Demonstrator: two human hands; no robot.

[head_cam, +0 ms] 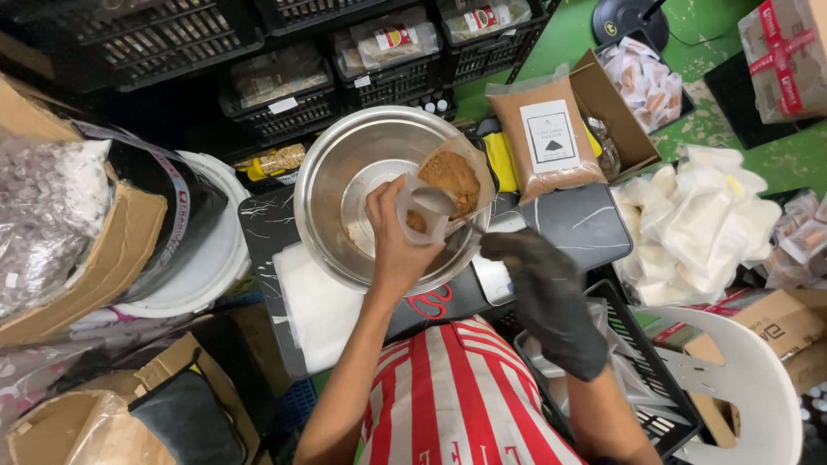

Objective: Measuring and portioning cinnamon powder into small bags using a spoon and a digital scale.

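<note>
Cardboard boxes along the left edge run out of the frame, and the clear wrap bulging from the top one blurs whatever is inside. Black crates across the top hold label-fronted bags too dim to identify. At centre sits a steel mixing bowl, its near rim hidden behind the left hand, which is bare and pinches a small clear pouch of brown powder open over the bowl. The right hand, in a black glove, hovers just right of the bowl with fingers loosely curled, gripping nothing I can see. Right of centre, a heap of white pouches lies partly cut off. Above it stands a tall bag of brown powder with a white rectangular label, leaning against an open carton.
</note>
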